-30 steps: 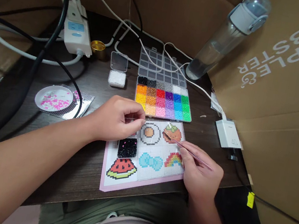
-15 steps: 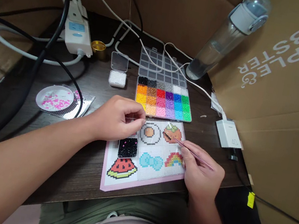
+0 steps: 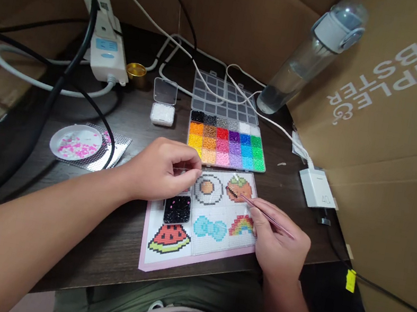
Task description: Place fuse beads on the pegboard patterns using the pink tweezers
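My right hand (image 3: 284, 242) grips pink tweezers (image 3: 275, 223), whose tips rest over the orange fruit pattern (image 3: 239, 189) with its short dark row. A clear pegboard (image 3: 219, 209) covers this and the egg, bow and rainbow pictures on the pink-edged pattern sheet (image 3: 162, 262). My left hand (image 3: 166, 169) has thumb and forefinger pinched at the board's upper left edge; whatever lies between them is hidden. Just below that hand, a small box of black beads (image 3: 178, 210), with a few pink ones, sits above the watermelon picture (image 3: 169, 239).
Behind the sheet lies an open bead case (image 3: 228, 141) sorted by colour. Left of it are a small box of white beads (image 3: 162, 114) and a white dish (image 3: 76, 142) of pink and white beads. A bottle (image 3: 309, 61), power strip (image 3: 105, 41), cables and charger (image 3: 316, 187) surround these.
The view has shifted slightly, so the scene sits a little lower. Both hands hold nearly the same place; the tweezer tips stay over the orange fruit pattern.
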